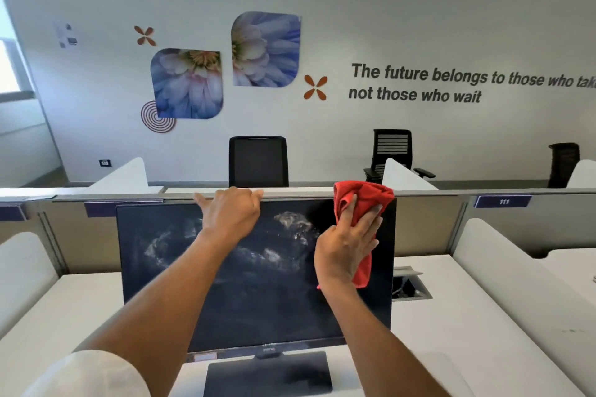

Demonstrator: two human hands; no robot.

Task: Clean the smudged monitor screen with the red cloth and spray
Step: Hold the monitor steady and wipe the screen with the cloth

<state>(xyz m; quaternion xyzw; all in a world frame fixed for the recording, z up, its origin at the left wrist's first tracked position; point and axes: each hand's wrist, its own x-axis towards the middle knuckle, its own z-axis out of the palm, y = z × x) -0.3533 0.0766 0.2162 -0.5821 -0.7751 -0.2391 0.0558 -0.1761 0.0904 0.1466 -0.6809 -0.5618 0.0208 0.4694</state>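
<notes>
L hand (230,216) curls over monitor (258,300) top edge, steadying it on the desk (451,332) — R hand (346,248) fingers flat, pressing red cloth (364,196) upper-right. Cloth soft, bunchy; panel prob fragile — press lightly, brace at bezel.

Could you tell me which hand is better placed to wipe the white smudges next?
The right hand: it presses the red cloth flat on the upper right of the monitor, right beside the nearest smudges. The left hand holds no cloth and grips the monitor's top edge.
</notes>
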